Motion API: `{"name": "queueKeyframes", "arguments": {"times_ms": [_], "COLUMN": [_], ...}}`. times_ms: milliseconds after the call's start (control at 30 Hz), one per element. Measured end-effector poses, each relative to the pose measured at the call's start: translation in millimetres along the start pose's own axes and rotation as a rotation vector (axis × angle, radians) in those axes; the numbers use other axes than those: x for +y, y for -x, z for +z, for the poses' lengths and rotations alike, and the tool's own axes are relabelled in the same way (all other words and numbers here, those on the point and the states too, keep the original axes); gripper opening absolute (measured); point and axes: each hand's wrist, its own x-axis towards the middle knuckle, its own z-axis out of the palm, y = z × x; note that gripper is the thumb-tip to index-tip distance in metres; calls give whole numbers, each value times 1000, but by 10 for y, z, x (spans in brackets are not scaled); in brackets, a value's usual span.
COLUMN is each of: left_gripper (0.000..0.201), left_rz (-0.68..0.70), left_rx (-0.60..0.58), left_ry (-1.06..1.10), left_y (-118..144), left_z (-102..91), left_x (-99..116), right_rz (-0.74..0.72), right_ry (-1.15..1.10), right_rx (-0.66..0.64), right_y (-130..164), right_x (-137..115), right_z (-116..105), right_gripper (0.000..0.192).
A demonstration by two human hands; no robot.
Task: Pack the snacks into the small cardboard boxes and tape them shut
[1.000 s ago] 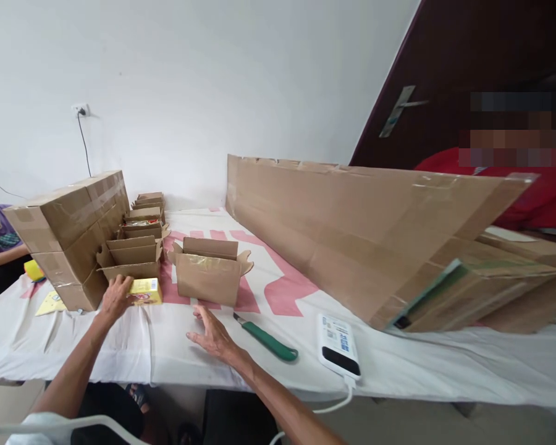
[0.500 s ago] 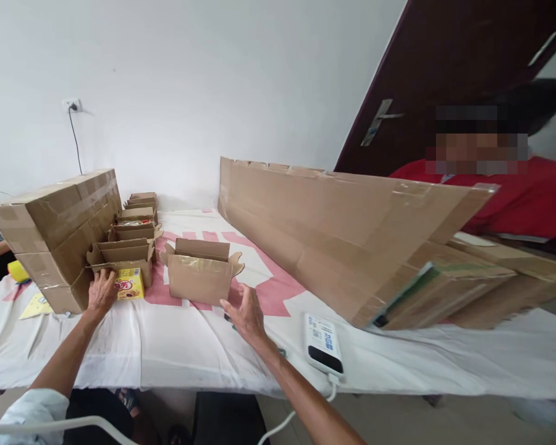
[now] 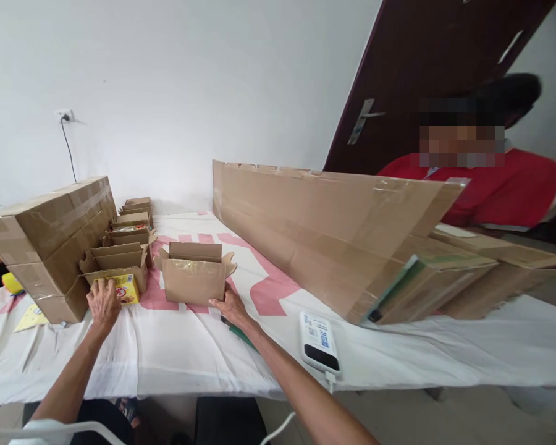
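My left hand (image 3: pixel 102 303) rests on a small yellow packet (image 3: pixel 125 288) lying on the white cloth in front of a row of small open cardboard boxes (image 3: pixel 115 259). Whether its fingers grip the packet is not clear. My right hand (image 3: pixel 230 305) touches the lower right corner of a single small open cardboard box (image 3: pixel 193 279) standing in the middle of the table. A green-handled knife (image 3: pixel 237 332) lies mostly hidden under my right wrist.
Taped cartons (image 3: pixel 46 238) are stacked at the left. A long flat cardboard sheet (image 3: pixel 324 228) leans across the right, over more cartons (image 3: pixel 449 278). A white power bank (image 3: pixel 319 342) with a cable lies near the table's front edge. A person in red (image 3: pixel 491 185) sits behind.
My right hand moved from the cloth up to the middle box's right corner, covering the knife. My left hand stayed on the yellow packet. The view shifted right.
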Motion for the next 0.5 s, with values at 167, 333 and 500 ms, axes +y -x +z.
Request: {"name": "queueKeyframes", "arguments": {"times_ms": [167, 333, 500], "left_gripper": [49, 76, 76], "left_rz": [171, 164, 143], "left_rx": [-118, -233, -267], "left_ry": [316, 653, 866], "left_y": [196, 73, 211], "left_z": [376, 815, 964], "left_x": [377, 747, 894], "right_rz": [-19, -48, -113], "right_ry": [-1, -40, 34], "right_rx": [3, -43, -29], "right_y": [20, 46, 60], "right_x": [51, 69, 171], "right_z": [4, 11, 57], "right_gripper": [69, 71, 60]}}
